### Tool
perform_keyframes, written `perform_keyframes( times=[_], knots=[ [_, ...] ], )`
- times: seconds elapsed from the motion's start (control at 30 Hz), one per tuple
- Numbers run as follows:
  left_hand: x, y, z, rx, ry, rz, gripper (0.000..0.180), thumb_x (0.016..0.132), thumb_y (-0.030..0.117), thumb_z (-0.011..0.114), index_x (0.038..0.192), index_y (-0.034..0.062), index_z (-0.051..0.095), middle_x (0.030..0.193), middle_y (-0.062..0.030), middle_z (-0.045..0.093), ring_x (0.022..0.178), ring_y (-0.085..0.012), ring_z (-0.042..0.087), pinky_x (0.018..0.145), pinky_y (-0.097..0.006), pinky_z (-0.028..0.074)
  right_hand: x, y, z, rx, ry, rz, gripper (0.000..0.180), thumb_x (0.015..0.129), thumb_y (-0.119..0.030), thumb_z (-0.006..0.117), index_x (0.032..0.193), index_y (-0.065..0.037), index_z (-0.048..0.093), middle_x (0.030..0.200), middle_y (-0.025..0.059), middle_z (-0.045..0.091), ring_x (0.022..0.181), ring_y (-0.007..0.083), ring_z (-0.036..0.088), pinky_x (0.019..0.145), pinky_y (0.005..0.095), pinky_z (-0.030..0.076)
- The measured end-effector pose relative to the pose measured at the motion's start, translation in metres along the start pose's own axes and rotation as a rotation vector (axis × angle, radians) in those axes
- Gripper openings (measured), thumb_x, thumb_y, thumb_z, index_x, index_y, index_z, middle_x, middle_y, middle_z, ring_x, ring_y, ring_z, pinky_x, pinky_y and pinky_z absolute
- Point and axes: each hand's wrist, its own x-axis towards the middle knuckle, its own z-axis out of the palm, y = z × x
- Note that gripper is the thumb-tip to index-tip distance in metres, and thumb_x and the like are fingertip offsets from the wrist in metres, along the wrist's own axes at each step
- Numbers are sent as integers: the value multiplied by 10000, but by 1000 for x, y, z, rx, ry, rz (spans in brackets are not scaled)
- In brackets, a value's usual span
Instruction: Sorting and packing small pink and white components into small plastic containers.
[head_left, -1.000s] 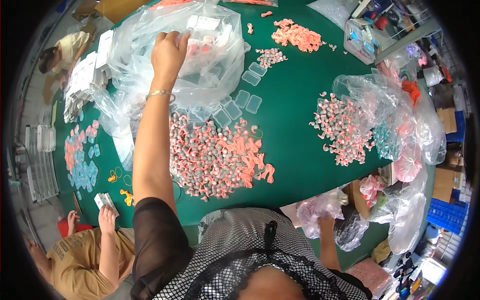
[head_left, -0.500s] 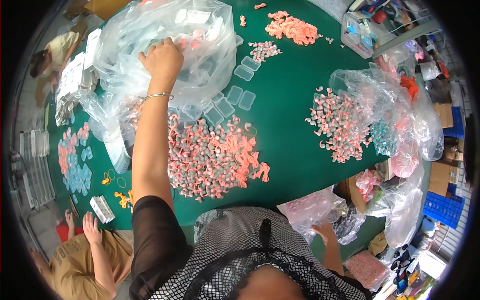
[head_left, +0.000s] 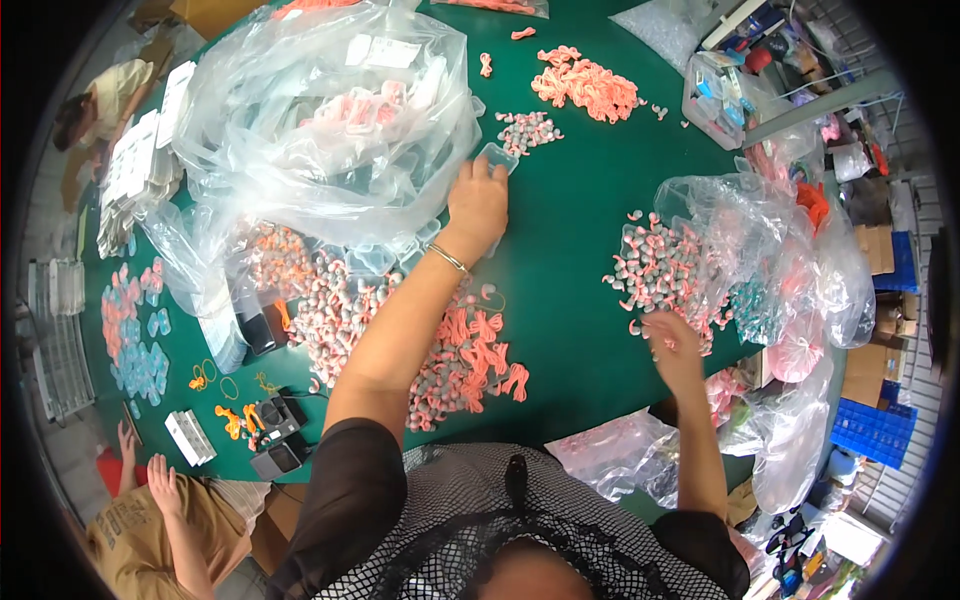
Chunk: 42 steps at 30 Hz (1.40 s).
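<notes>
My left hand (head_left: 478,208) reaches forward past the large clear bag, its fingers bent over a small clear plastic box (head_left: 498,157). The palm hides part of the spot where other boxes lie. At the right, my right hand (head_left: 674,348) is at the near edge of a pile of small grey-and-pink plug-like pieces (head_left: 655,262); its fingers are blurred. Beneath my left forearm spreads a larger pile of the same pieces (head_left: 345,300), with pink cord bundles (head_left: 478,340) along its right side. The big clear bag (head_left: 250,130) holds more clear boxes and pink items.
Pink cord bundles (head_left: 590,88) and a small heap of pieces (head_left: 528,131) lie at the back. Stacked white cards (head_left: 145,180) stand at the left. Black devices (head_left: 280,435) sit near the front edge. Plastic bags (head_left: 790,225) crowd the right side. A co-worker (head_left: 170,530) sits at the lower left.
My left hand has left the big bag and moved right to the clear boxes. My right hand has risen from below the table edge to the right pile.
</notes>
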Motion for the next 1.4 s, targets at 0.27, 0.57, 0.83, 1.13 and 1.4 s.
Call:
perform_keyframes(
  times=[0.27,0.57,0.83,1.13,1.4],
  knots=[
    [1,47,7,-234,-195,-94,277,725,105,712,988,52,643,1068,-129,566,975,-313,553,787,-385,516,159,-8,114,-103,85,-324,257,808,2,625,1058,-58,611,945,100,615,726,237,622,662,333,510],
    [60,10,47,-401,98,-250,142,792,64,612,931,69,640,871,-148,616,742,-361,636,637,-456,513,192,0,93,-179,152,-258,291,794,-5,622,1076,-73,615,970,92,611,702,214,612,633,322,502],
    [49,-5,51,-401,22,-323,60,851,106,609,909,97,620,827,-134,623,734,-368,628,629,-471,500,298,40,23,-27,598,-221,105,822,-52,631,896,-79,701,773,79,672,662,177,643,613,302,508],
    [36,5,43,-407,35,-387,148,798,37,646,932,76,596,822,-115,629,686,-325,621,598,-415,486,381,101,-22,-486,742,38,131,770,-115,701,901,-111,690,783,97,677,762,283,662,721,406,521],
    [34,11,38,-410,44,-355,100,810,44,626,903,68,600,825,-128,611,683,-340,610,595,-427,482,361,105,-18,-416,725,-127,146,785,-83,666,927,-63,693,804,92,700,702,207,668,671,335,525]
  ],
)
